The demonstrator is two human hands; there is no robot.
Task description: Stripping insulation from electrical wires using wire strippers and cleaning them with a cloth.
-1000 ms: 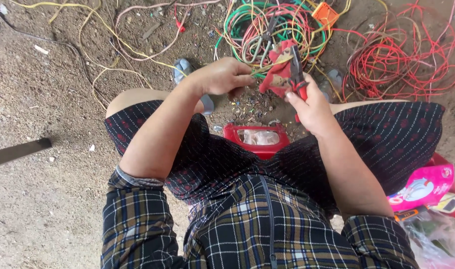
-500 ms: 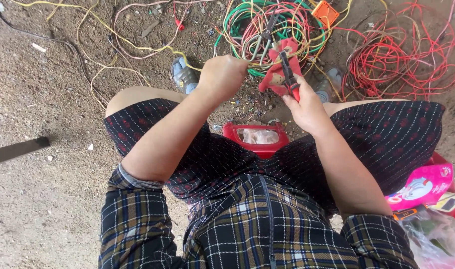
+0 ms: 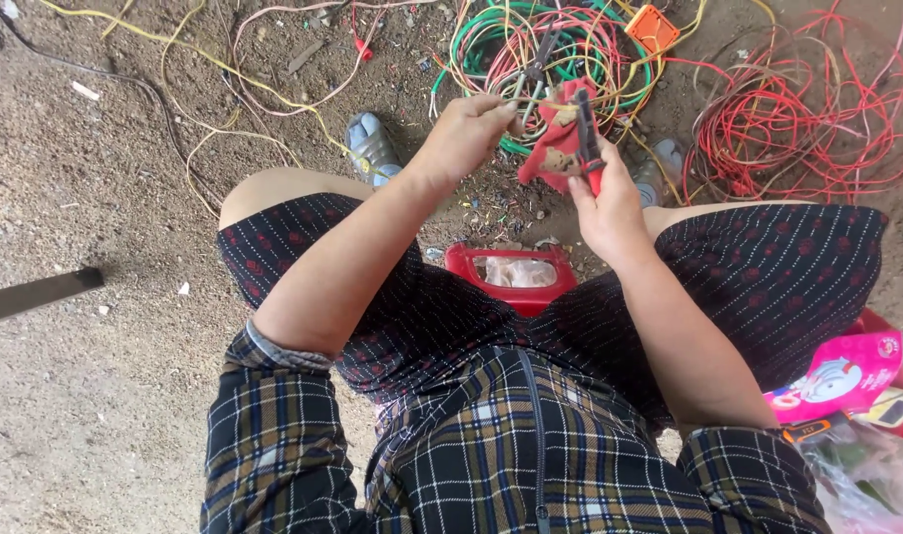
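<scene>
1. The red-handled tool (image 3: 570, 138) is held up in front of the person's knees, above the red tub (image 3: 513, 277) that stands on the ground between the legs. Its metal end is partly hidden by the handles and by the tangle of wires behind, so its exact kind is hard to tell.
2. The right hand (image 3: 609, 203) has a closed grip around the lower part of the red handles, just above and to the right of the red tub.
3. The left hand (image 3: 466, 133) is above and slightly left of the red tub. Its fingertips are pinched narrow beside the tool, but what they hold is too small to see.
4. Beyond the red tub lies a coil of green and yellow wires (image 3: 491, 44), and far to its right a heap of red wires (image 3: 807, 129).
5. A pink package (image 3: 837, 381) lies right of the red tub, partly cut off by the leg.
</scene>
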